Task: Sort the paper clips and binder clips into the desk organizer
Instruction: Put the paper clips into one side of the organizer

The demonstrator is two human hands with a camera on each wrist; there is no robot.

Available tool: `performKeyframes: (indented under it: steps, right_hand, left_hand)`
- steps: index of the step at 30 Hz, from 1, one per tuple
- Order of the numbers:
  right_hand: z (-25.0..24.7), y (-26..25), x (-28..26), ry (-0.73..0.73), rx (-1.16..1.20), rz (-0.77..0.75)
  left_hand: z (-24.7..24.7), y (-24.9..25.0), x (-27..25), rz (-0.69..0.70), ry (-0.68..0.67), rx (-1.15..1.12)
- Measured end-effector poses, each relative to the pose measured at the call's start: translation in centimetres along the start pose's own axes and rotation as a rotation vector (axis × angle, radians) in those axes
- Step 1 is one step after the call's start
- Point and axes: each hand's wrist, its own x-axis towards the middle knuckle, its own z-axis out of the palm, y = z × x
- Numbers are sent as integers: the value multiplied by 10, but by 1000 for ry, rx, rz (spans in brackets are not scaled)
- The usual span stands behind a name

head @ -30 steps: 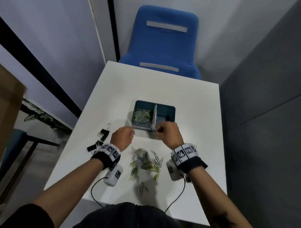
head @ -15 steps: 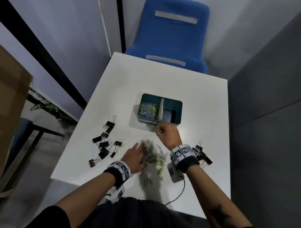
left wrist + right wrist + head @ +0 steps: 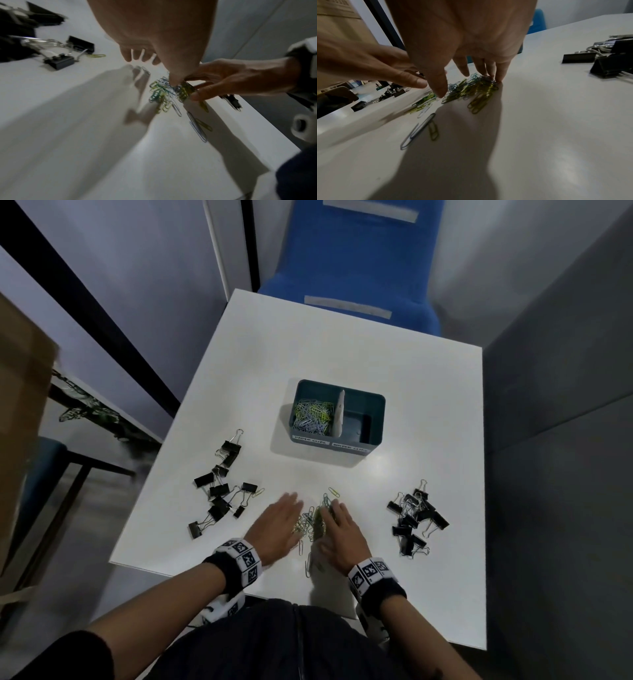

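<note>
Raking paper clips (image 3: 313, 520) together near desk (image 3: 342, 354) front edge; left hand (image 3: 279, 523) and right hand (image 3: 339, 529) flank pile, fingers straight, gripping nothing; clips light, slippery, tangle-prone; best scooped from both sides; organizer (image 3: 375, 419) beyond.

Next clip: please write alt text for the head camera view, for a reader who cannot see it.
Both hands, left hand and right hand, lie with straight fingers on either side of a heap of paper clips on a white table. Behind it, a teal desk organizer holds paper clips in its left compartment; black binder clips lie in a left group and a right group.
</note>
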Motion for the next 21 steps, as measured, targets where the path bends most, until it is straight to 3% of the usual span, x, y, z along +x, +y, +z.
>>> performKeyframes:
  steps: [3,5,8,13,17,21]
  right_hand:
    - [-3,2,-5,59,42,-20]
    - [-7,6,-12,97,54,-35]
    - [-8,11,-22,38,-20,-20]
    - [13,5,-28,-74,-211,47]
    - [17,-7,-18,24,-233,24]
    - [6,-5,-5,89,-168,59]
  left_hand:
    - [-4,-10,-2,-220,3,0]
    - [-5,-13,-3,-274,-37,15]
    - [-3,-14,-3,-298,-75,16]
    - [-4,1,-10,-56,-61,-68]
    - [-2,10,-14,94,-98,-141]
    - [5,2,-15,159,7,-58]
